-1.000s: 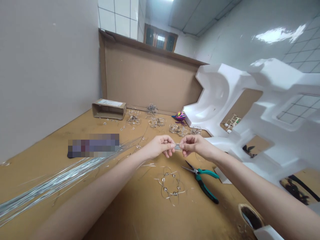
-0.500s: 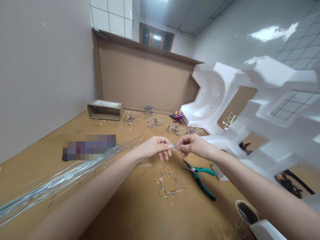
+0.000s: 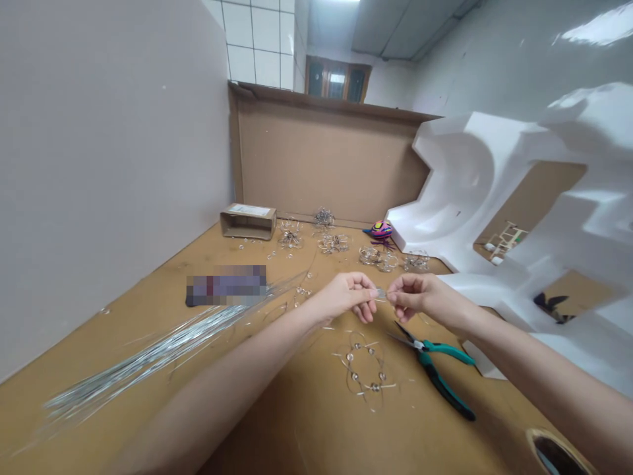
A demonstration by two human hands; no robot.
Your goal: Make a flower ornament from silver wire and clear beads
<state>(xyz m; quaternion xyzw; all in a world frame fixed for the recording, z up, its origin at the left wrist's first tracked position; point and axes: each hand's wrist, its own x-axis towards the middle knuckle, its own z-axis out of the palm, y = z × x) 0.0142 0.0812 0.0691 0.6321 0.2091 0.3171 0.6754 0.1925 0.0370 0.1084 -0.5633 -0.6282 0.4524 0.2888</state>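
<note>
My left hand and my right hand meet above the brown table, both pinched on a short piece of thin wire stretched between their fingertips. Just below them lies a flat flower-shaped wire piece with clear beads. Teal-handled pliers rest on the table under my right wrist. A long bundle of silver wire strands lies to the left of my left forearm.
Several finished wire flowers sit at the back, beside a small cardboard box and a pink and blue toy. A cardboard sheet stands behind. White foam packing fills the right side. A dark round hole shows at bottom right.
The view has shifted, so everything sits further right in the picture. Both hands keep the same pinch on the wire piece, close together.
</note>
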